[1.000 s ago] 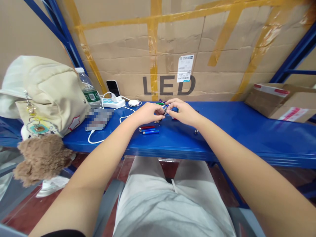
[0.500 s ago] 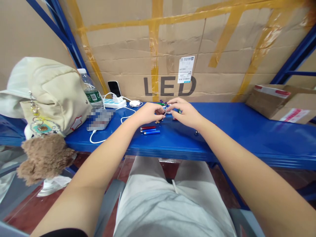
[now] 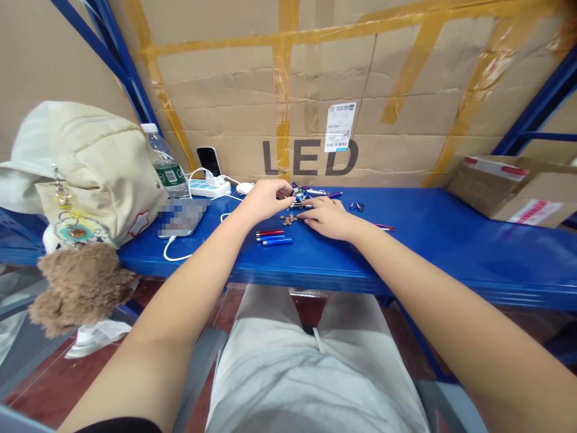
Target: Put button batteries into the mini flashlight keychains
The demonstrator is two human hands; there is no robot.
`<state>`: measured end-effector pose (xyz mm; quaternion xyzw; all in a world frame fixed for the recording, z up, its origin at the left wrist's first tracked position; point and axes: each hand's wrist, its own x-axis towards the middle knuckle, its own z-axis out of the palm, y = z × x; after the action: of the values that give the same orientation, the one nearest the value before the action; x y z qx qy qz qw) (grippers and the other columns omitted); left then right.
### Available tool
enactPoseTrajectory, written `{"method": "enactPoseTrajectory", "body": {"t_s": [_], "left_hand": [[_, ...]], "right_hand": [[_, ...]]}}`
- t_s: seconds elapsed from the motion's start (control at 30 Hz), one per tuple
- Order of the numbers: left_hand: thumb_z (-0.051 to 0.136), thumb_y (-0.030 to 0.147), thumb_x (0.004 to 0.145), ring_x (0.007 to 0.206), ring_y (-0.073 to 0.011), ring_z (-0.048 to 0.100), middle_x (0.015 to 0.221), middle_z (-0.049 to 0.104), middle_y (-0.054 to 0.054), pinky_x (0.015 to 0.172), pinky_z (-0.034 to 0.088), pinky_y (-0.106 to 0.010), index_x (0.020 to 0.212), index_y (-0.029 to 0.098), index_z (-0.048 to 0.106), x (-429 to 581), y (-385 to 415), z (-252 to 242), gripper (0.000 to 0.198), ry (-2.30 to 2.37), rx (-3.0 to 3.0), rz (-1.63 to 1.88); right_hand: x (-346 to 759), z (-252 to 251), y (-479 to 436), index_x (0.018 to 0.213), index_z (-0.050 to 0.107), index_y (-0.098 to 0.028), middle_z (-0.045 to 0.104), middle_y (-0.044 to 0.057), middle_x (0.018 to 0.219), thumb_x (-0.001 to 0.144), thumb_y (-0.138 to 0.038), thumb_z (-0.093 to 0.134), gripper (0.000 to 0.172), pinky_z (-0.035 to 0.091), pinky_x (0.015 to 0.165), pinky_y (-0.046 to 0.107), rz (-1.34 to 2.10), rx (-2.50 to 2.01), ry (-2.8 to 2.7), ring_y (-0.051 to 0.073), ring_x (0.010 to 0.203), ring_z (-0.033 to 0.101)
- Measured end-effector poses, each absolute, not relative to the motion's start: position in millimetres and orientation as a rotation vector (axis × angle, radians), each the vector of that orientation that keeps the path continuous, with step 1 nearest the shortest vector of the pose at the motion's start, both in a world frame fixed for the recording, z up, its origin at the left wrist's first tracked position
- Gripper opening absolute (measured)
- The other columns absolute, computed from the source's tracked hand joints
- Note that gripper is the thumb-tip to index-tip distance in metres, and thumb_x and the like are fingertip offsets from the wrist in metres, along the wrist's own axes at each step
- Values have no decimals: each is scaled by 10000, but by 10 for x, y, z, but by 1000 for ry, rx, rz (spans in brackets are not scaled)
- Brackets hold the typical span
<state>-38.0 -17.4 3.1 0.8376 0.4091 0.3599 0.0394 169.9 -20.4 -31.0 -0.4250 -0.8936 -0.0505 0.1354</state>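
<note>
Nearest to us, close to the front edge of the blue desk [image 3: 451,252], lay a red tube [image 3: 269,233] and a blue tube [image 3: 276,242], side by side and parallel to that edge, apart from both hands. Just behind them sat a small heap of brown coin-like pieces [image 3: 286,219]. Our right hand [image 3: 328,218] rested palm down on the desk, fingers loosely spread and extended leftward, the fingertips touching or almost touching that heap; it held nothing that we could see. A thin red-tipped stick [image 3: 386,227] lay just to the right of that hand's wrist.

A little farther in, our left hand [image 3: 265,199] hovered over the desk with the fingers curled and the thumb and forefinger pinched together on a tiny part, too small for us to tell what it was. Right beside those fingertips, toward the back edge, lay a cluster of small coloured parts [image 3: 306,193], blue, purple and green among them, and a small dark ring [image 3: 356,207] lay to the right of it.

Toward the back left corner we saw a white power strip [image 3: 208,187] with a cable, a phone [image 3: 207,160] leaning on the cardboard box [image 3: 406,120], a water bottle [image 3: 164,163] and a cream bag [image 3: 99,168]. A smaller taped carton [image 3: 514,189] stood at the right end.
</note>
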Motion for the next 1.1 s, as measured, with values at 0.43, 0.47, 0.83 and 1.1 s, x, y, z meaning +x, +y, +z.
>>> {"method": "enactPoseTrajectory", "body": {"t_s": [0.43,0.47,0.83,1.1], "left_hand": [[642,273,799,803,-158,657,853,733,-42,755,493,-286,833,165,684,-365,-181,18,120,1240,2595,1038],[645,273,798,799,-158,658,852,734,-41,750,491,-287,839,165,684,-365,-177,15,123,1238,2600,1018],[653,271,792,783,-169,661,838,735,-40,733,486,-295,833,161,675,-357,-201,23,120,1145,2643,899],[650,271,802,778,-155,660,862,738,-44,736,496,-287,887,164,674,-332,-235,18,139,1001,2567,872]], "right_hand": [[1749,-282,-141,977,743,-267,625,54,1271,879,-252,554,214,434,888,486,-126,-1338,-2528,308,1200,512],[1747,-281,-144,960,744,-266,627,51,1267,874,-251,558,205,433,892,481,-135,-1329,-2521,304,1205,509],[1731,-293,-143,885,737,-237,636,69,1235,842,-277,593,156,447,919,446,-87,-1180,-2474,289,1173,542],[1800,-161,-207,902,703,-228,643,93,1084,876,-280,573,143,430,979,450,-73,-808,-2080,255,1093,575]]}}
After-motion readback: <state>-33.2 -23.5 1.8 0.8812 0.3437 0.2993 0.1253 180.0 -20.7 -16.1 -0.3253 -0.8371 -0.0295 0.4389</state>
